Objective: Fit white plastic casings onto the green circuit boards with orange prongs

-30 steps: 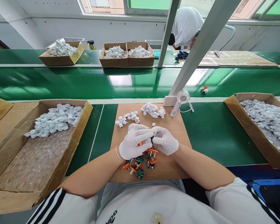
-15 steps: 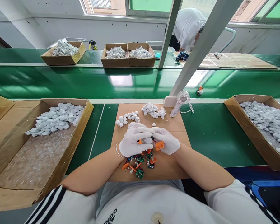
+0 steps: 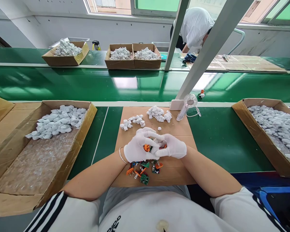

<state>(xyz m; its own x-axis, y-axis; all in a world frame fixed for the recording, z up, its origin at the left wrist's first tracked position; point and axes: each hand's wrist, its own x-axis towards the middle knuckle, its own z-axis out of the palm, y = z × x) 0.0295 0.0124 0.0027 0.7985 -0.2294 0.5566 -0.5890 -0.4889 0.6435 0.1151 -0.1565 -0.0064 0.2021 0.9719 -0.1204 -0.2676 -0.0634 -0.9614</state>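
My left hand point(image 3: 139, 146), in a white glove with a bracelet at the wrist, curls around an orange plug piece point(image 3: 147, 148) and a white plastic shell. Pressed against it from the other side is my gloved right hand point(image 3: 174, 146), its fingers bent over the same parts. A bit of orange and red shows between the hands; the rest of what they hold is hidden by the fingers. Just below them, green circuit boards point(image 3: 144, 178) with orange plug pieces point(image 3: 130, 171) and wires lie on the cardboard sheet point(image 3: 176, 174). One small white cap point(image 3: 159, 128) sits just beyond the fingertips.
White pieces point(image 3: 155, 112) lie in piles at the sheet's far side, beside a clear handheld fan point(image 3: 188, 103). Boxes of white shells stand left point(image 3: 93, 114) and right point(image 3: 258, 143). Across the green belt point(image 3: 87, 85), a person point(image 3: 195, 27) bends over near more boxes point(image 3: 119, 65).
My hands have closed more tightly together, and the orange piece by my right fingers is now mostly covered. On the belt, a small orange and white part has moved left.
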